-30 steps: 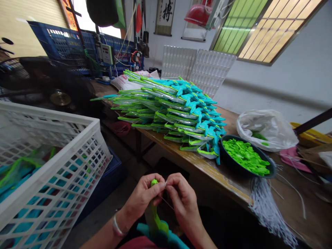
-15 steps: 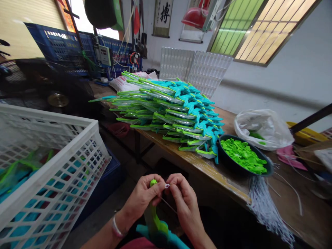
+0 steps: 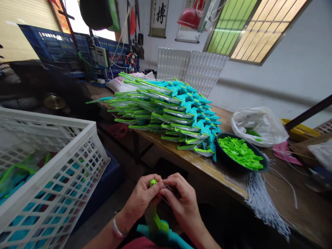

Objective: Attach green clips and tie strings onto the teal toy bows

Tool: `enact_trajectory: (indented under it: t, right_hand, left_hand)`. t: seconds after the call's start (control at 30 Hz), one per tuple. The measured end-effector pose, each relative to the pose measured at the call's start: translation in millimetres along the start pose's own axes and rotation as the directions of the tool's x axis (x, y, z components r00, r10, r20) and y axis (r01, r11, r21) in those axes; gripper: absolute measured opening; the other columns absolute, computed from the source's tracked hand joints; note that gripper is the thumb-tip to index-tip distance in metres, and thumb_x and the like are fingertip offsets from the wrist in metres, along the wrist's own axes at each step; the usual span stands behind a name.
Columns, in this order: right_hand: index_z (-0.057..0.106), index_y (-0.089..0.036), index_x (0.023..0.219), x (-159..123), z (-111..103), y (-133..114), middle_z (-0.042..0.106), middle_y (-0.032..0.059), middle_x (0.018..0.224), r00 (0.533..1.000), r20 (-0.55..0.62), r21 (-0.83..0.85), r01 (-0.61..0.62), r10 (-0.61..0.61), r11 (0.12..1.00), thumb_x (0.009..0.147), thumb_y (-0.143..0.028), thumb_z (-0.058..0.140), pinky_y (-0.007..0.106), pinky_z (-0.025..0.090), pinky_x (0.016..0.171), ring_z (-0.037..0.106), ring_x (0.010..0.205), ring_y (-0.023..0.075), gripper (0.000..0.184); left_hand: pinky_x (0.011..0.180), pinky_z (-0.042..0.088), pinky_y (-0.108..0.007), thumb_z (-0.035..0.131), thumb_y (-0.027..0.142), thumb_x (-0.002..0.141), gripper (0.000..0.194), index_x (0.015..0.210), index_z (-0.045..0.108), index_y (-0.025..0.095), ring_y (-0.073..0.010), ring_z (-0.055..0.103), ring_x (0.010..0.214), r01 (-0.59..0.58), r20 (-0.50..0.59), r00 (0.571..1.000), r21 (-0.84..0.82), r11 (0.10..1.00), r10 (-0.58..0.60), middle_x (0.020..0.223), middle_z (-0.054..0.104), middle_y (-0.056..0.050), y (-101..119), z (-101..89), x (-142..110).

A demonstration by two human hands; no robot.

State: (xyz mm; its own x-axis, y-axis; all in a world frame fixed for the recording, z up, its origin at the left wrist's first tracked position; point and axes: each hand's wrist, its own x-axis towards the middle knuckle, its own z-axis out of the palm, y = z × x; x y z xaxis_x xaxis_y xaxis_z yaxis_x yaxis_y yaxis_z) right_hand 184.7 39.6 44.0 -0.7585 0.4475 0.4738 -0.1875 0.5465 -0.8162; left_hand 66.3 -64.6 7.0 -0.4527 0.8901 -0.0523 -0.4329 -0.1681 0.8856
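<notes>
My left hand [image 3: 145, 193] pinches the upper tip of a green and teal plastic piece that looks like a toy bow [image 3: 163, 226]; its lower part rests near my lap. My right hand [image 3: 181, 197] is closed on a thin white cord [image 3: 167, 188] right beside that tip, the fingertips of both hands touching. The cord's end is mostly hidden by the fingers. Beyond my hands, many similar green and teal toy bows [image 3: 166, 107] lie stacked on the wooden table [image 3: 204, 162].
A dark bowl [image 3: 220, 152] of small green plastic parts stands at the table's edge. Beside it a bundle of white cords [image 3: 266, 207] hangs over. Behind is a white plastic bag [image 3: 259, 128]. A white crate [image 3: 85, 138] holding teal and green pieces stands at the left.
My right hand has moved left against my left fingertips, and the cord's small loop, seen between the hands before, is now largely covered. The view has shifted slightly.
</notes>
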Motion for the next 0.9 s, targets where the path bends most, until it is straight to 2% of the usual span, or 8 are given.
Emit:
enact_trajectory:
  t: [0.17, 0.37, 0.53, 0.77, 0.9]
  right_hand:
    - [0.065, -0.020, 0.089, 4, -18, -6, 0.062, -0.0009, 0.082, 0.996, 0.044, -0.143, 0.085, -0.079, 0.986, 0.096, -0.011, 0.064, 0.022, 0.045, 0.065, 0.060, 0.073, 0.0115, 0.012]
    - [0.065, -0.019, 0.090, -1, -34, -15, 0.062, -0.0004, 0.082, 0.995, 0.076, -0.256, 0.077, -0.059, 0.964, 0.097, -0.009, 0.060, 0.022, 0.043, 0.064, 0.059, 0.072, 0.0108, 0.013]
    - [0.065, -0.020, 0.089, -10, -42, -20, 0.062, -0.0002, 0.082, 0.999, 0.031, -0.266, 0.029, -0.021, 0.964, 0.098, -0.013, 0.059, 0.021, 0.042, 0.064, 0.059, 0.072, 0.0105, 0.013]
    - [0.065, -0.021, 0.082, -19, -57, -25, 0.064, -0.0018, 0.076, 0.998, -0.008, -0.183, -0.063, 0.063, 0.981, 0.097, -0.019, 0.059, 0.020, 0.043, 0.063, 0.060, 0.068, 0.0102, 0.016]
    - [0.064, -0.020, 0.080, -22, -59, -22, 0.064, -0.0008, 0.075, 0.999, -0.033, -0.211, -0.043, 0.037, 0.977, 0.099, -0.022, 0.057, 0.020, 0.043, 0.062, 0.060, 0.067, 0.0105, 0.020]
  left_hand:
    - [0.048, 0.028, -0.022, 0.070, 0.042, 0.093, 0.035, 0.073, 0.056, 0.017, -0.0063, 0.041, 0.047, -0.094, 0.006, 0.996, 0.119, 0.988, 0.094, 0.060, 0.049, 0.005, 8, 0.4, -2]
    - [0.047, 0.025, -0.022, 0.068, 0.046, 0.094, 0.040, 0.071, 0.052, 0.018, -0.0064, 0.037, 0.046, -0.124, 0.028, 0.992, 0.157, 0.980, 0.122, 0.056, 0.046, 0.006, 9, -3.6, -1]
    - [0.048, 0.025, -0.022, 0.068, 0.050, 0.093, 0.042, 0.071, 0.051, 0.018, -0.0067, 0.036, 0.046, -0.121, 0.041, 0.992, 0.178, 0.976, 0.116, 0.055, 0.045, 0.006, 10, -0.3, -2]
    - [0.047, 0.025, -0.023, 0.066, 0.055, 0.093, 0.046, 0.070, 0.050, 0.018, -0.0068, 0.036, 0.046, -0.129, 0.099, 0.989, 0.211, 0.969, 0.110, 0.057, 0.044, 0.005, 9, 6.4, 0]
    - [0.047, 0.025, -0.023, 0.066, 0.055, 0.093, 0.046, 0.071, 0.050, 0.018, -0.0068, 0.036, 0.047, -0.129, 0.128, 0.986, 0.221, 0.967, 0.103, 0.057, 0.043, 0.005, 7, 8.2, 6]
